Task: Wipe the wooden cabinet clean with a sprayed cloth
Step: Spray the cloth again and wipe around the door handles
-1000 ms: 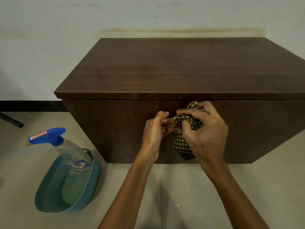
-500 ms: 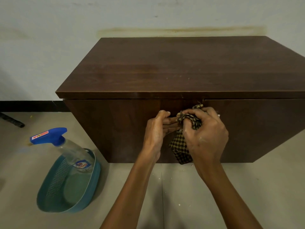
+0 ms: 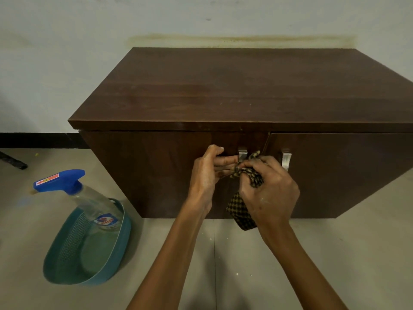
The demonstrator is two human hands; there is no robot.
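A dark wooden cabinet (image 3: 234, 90) stands against the wall, with two doors and two metal handles on its front. My right hand (image 3: 271, 193) grips a bunched black-and-tan checked cloth (image 3: 241, 210) against the left door's metal handle (image 3: 242, 155); a tail of cloth hangs down below the hand. My left hand (image 3: 206, 175) is beside it, fingers curled towards that same handle and the cloth's end; whether they hold the cloth or the handle is unclear. The right door's handle (image 3: 286, 161) shows just past my right hand.
On the floor at the left lies a teal plastic basin (image 3: 67, 262). A clear spray bottle (image 3: 89, 198) with a blue trigger head leans in it. A black skirting strip (image 3: 33, 139) runs along the wall. Grey floor tiles spread in front of the cabinet.
My right hand has slid the cloth down the front, uncovering both metal handles. My left hand has stayed beside the left handle.
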